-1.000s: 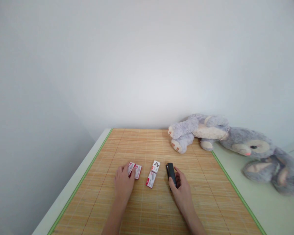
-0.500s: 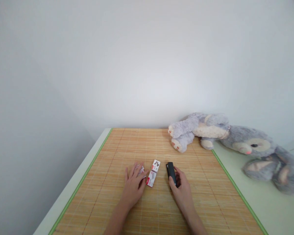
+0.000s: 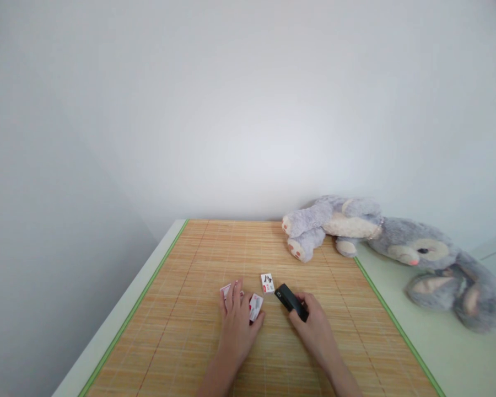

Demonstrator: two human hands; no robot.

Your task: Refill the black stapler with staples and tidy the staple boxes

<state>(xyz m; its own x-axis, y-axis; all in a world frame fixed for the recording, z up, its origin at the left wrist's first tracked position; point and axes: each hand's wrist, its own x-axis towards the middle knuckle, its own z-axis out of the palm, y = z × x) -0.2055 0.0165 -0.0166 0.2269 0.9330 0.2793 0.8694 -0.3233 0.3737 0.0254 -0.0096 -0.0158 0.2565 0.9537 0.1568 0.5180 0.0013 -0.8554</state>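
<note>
My left hand (image 3: pixel 236 326) lies flat on the bamboo mat (image 3: pixel 190 342), fingers stretched over small red-and-white boxes. One box (image 3: pixel 225 289) peeks out from under the fingertips, and another box (image 3: pixel 255 306) sits between index finger and thumb, touching both. A third small box (image 3: pixel 267 283) lies free just beyond, between the hands. My right hand (image 3: pixel 315 329) is closed around the rear of a black stapler (image 3: pixel 290 299), which points up and to the left toward that third box.
A grey and cream plush rabbit (image 3: pixel 380 234) lies along the back right, its feet on the mat and its head on the pale table (image 3: pixel 446 353). A white wall closes the back. The mat has green edges left and right.
My left hand slid right, pushing the two left boxes toward the middle ones. The stapler in my right hand turned from pointing straight away to slanting left. The third box shifted slightly.
</note>
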